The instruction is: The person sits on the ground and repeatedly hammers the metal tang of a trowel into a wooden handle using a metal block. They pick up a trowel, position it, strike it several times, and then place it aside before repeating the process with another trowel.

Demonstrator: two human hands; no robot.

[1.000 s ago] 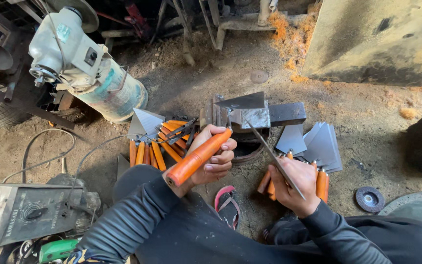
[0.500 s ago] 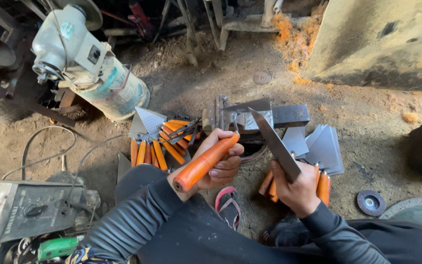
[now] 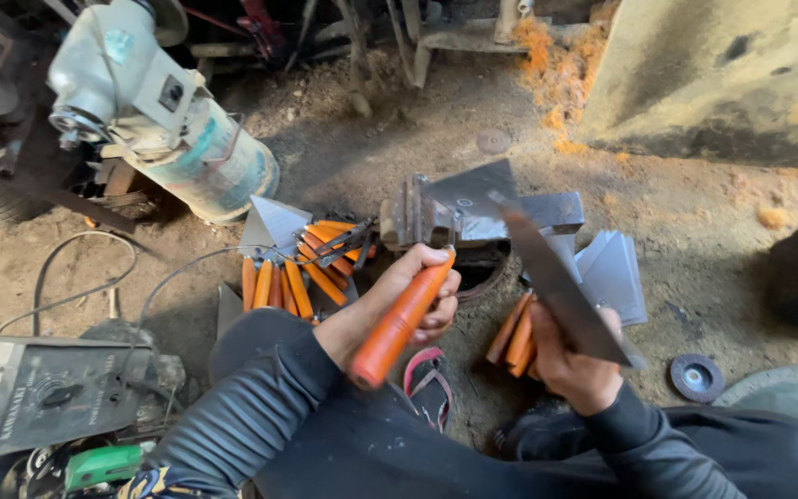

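Lower left: grey welding box (image 3: 34,393). Centre-left: orange handles (image 3: 274,282) lay on dirt. Centre: left hand (image 3: 413,296) was closed around orange handle (image 3: 399,323). Centre-right: right hand (image 3: 570,360) gripped flat metal blade (image 3: 556,282). Lower right: grinding disc (image 3: 696,377).

It was a rough metalworking workshop, set on a dirt floor (image 3: 344,166) strewn with orange sawdust (image 3: 547,65). A bench grinder motor (image 3: 154,111) stood at the upper left, and a grey welding machine (image 3: 34,393) with trailing cables sat at the lower left. Cut steel blades (image 3: 611,273) and a heap of orange tool handles (image 3: 297,273) lay around a small iron anvil (image 3: 473,208), with a grinding disc (image 3: 696,377) nearby.
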